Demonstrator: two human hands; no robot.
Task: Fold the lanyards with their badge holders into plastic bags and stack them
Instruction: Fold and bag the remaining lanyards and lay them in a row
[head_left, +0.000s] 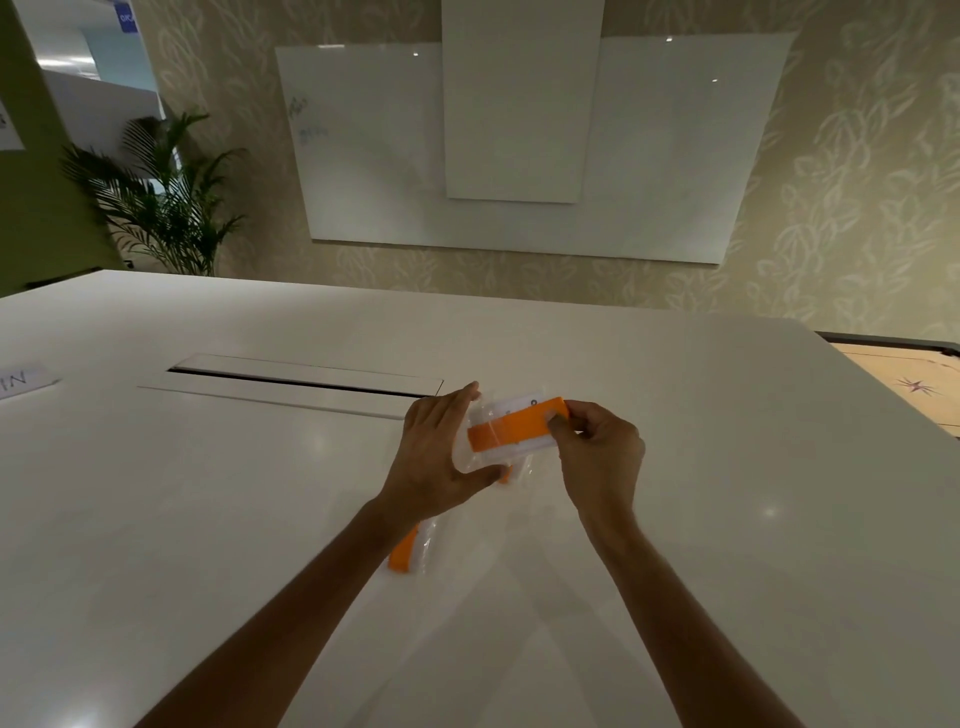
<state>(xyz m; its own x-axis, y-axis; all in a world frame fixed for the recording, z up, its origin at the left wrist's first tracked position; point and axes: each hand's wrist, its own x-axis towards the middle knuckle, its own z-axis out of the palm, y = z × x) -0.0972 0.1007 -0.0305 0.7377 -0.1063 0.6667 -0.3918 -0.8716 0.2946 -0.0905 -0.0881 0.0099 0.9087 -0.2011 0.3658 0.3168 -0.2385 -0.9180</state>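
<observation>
White table (208, 519) carries a packed bag (410, 551) lying under the left forearm. Above the table, left hand (436, 457) cups the clear plastic bag (470, 457), thumb curled under it; right hand (597, 447) pinches the folded orange lanyard (514, 428) with its badge holder (519, 405). Insertion step, looks partway in. Next: push the bundle fully in, keeping the folds flat, then stack.

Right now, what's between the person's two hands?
In the head view, a folded orange lanyard in a clear plastic bag, between left hand and right hand.
</observation>
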